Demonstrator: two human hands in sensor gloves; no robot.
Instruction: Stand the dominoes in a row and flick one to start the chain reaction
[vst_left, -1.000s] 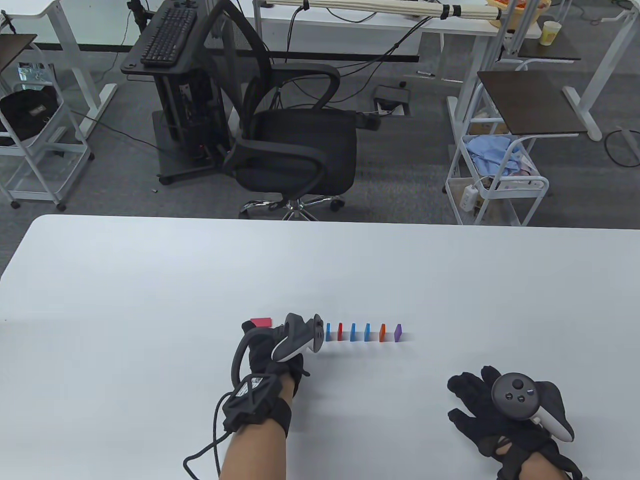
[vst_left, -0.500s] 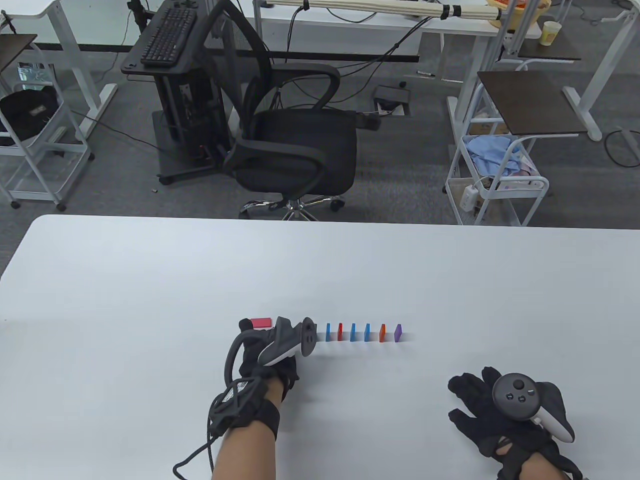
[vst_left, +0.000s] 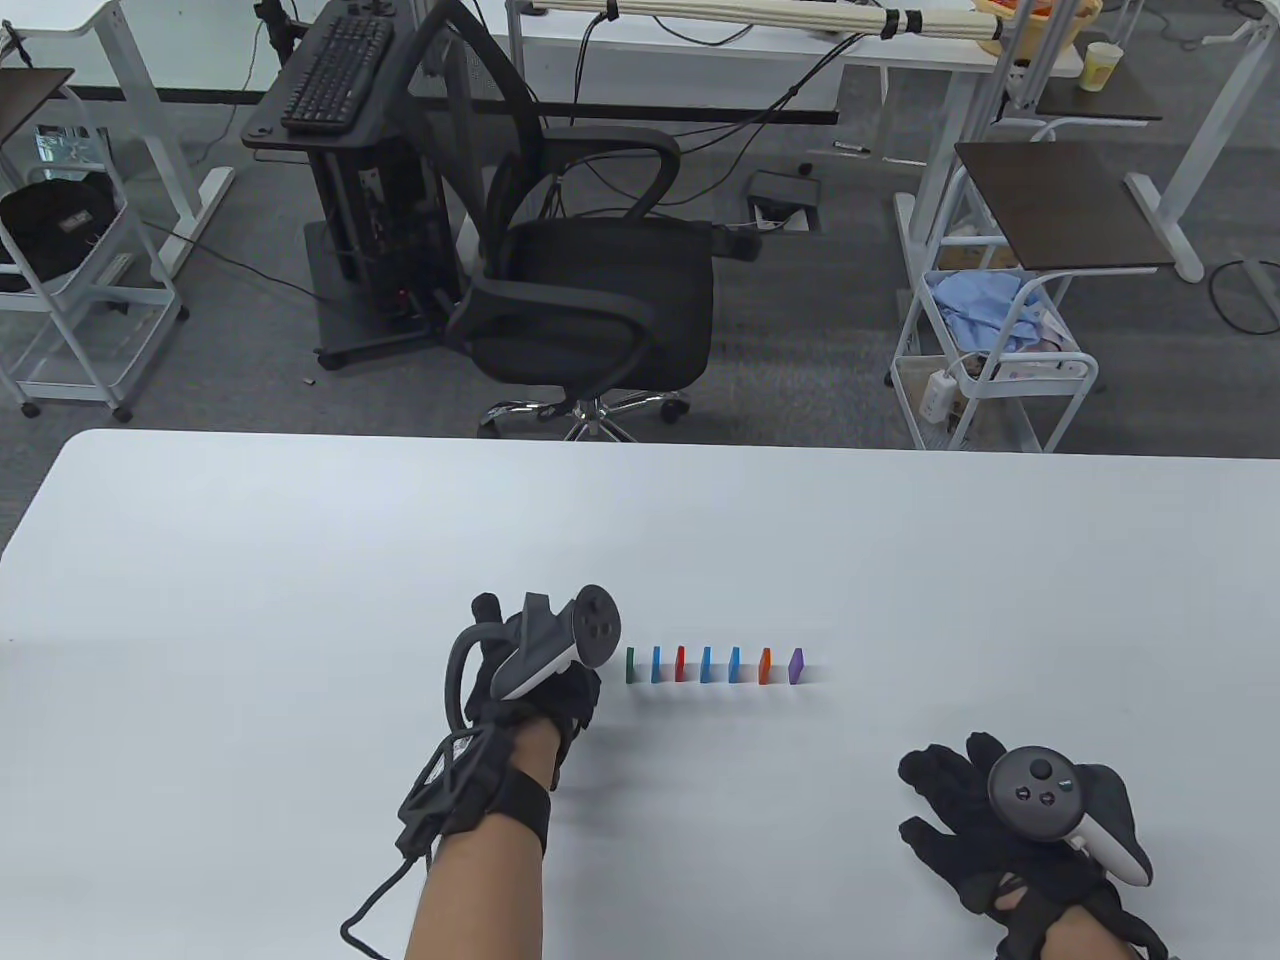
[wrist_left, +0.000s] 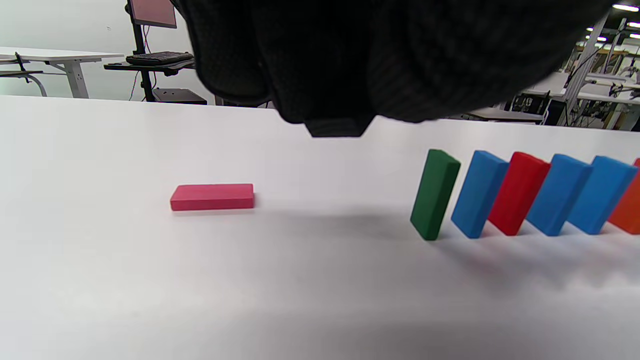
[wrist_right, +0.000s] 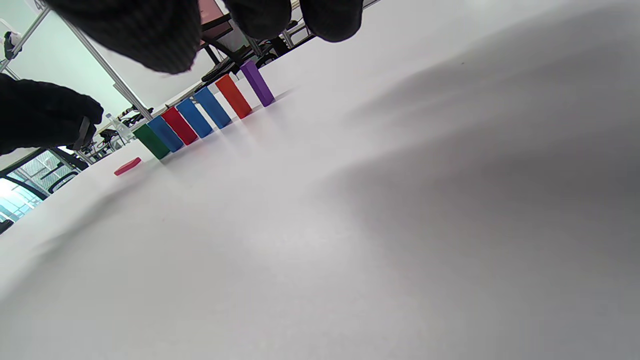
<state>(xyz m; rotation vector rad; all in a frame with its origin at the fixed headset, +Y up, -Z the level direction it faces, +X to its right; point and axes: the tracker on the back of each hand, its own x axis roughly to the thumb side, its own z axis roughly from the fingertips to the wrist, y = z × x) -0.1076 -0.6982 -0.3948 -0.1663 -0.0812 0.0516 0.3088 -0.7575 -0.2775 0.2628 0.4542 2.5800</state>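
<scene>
Seven dominoes (vst_left: 710, 664) stand mid-table (vst_left: 300, 560).

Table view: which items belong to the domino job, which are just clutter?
Job:
- standing row, green domino to purple domino
- pink domino, lying flat
- left hand, right hand

Clutter:
- office chair
- keyboard
- paper cup
- white cart
</scene>
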